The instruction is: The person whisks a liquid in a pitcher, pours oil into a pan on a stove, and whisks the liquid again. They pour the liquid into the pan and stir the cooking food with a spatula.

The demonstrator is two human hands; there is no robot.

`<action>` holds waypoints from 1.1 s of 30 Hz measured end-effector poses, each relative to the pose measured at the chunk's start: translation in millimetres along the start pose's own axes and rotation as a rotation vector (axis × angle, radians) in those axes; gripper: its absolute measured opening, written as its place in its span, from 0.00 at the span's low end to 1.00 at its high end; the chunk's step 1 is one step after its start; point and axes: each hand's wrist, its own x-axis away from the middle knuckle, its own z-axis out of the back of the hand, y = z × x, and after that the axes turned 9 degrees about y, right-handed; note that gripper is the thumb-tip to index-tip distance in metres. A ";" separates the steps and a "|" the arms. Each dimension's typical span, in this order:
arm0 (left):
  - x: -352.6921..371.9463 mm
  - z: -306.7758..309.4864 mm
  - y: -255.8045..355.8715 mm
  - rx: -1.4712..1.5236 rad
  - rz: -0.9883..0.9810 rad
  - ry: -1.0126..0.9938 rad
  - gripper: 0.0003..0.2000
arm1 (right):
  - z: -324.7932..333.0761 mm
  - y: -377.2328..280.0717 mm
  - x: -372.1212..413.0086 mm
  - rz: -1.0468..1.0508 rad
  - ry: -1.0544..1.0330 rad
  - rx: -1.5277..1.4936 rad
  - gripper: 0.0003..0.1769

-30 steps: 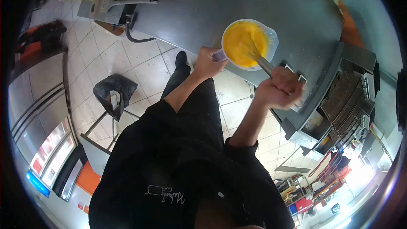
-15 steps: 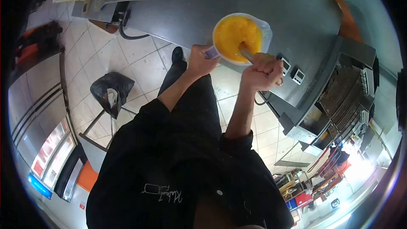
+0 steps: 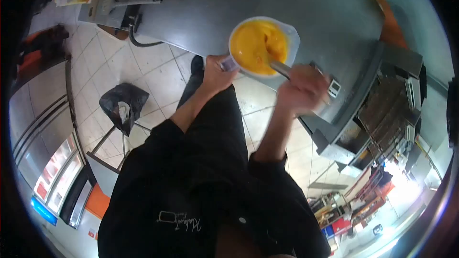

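The landmark for this report is the translucent jug (image 3: 293, 43), located over the near edge of the grey metal worktop (image 3: 201, 9). Whether its base rests on the worktop or is held up at the edge cannot be determined from this view. It contains a yellow liquid (image 3: 251, 45), with a furrow visible on the surface close to where the utensil enters.

The left hand (image 3: 219, 74) is at the near left side of the jug, fingers closed around its handle (image 3: 228, 63). The right hand (image 3: 303, 88) is at the near right side, curled in a fist around the grey shaft of a stirring utensil (image 3: 279, 68). This hand is blurred, so the separate fingers cannot be told apart. The utensil slants down into the jug; its working end is under the liquid and its form cannot be confirmed.

Step in hand, as judged: mixing of the liquid, one hand steadying, the other stirring. Any further stroke calls for a firm hold on the jug handle and a utensil end kept below the rim, as a knock so near the worktop edge could cause a spill.

Also noted: a small digital device (image 3: 334, 88) to the right of the jug, beyond the right hand; a pale-handled tool (image 3: 138, 2) well to its left.
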 end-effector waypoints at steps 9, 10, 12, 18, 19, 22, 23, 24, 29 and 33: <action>11.3 -0.4 -4.1 0.107 0.026 0.044 0.06 | -10.7 -18.1 1.6 0.106 0.034 -0.108 0.21; 9.8 -2.2 -7.1 0.078 0.023 0.037 0.06 | -2.0 -2.0 3.5 0.315 0.058 0.159 0.21; 10.6 -5.2 -13.2 0.082 0.019 0.001 0.06 | 5.8 12.9 0.6 -0.119 -0.108 -0.127 0.21; 14.1 2.4 0.2 -0.111 0.053 -0.026 0.06 | 14.1 16.7 -1.2 -0.068 -0.136 -0.095 0.21; 14.3 0.1 6.3 0.003 0.114 0.022 0.05 | -1.4 2.3 -2.7 -0.023 0.086 0.083 0.22; 14.8 -1.8 -7.7 0.031 0.013 0.022 0.04 | -22.7 -16.3 -5.3 0.518 0.018 0.163 0.20; 14.2 -2.2 -6.7 0.064 0.015 -0.002 0.03 | -19.2 -5.7 3.6 0.270 0.026 0.142 0.20; 17.0 -5.0 -2.9 0.072 0.008 -0.006 0.03 | -14.7 7.9 11.1 0.028 0.034 0.108 0.20; 12.4 2.6 4.0 -0.028 0.007 0.007 0.06 | -20.5 -10.6 5.7 0.174 0.023 0.055 0.19; -5.1 -3.4 1.2 -0.063 -0.060 0.051 0.07 | -16.2 -22.4 -9.3 0.024 0.054 -0.135 0.22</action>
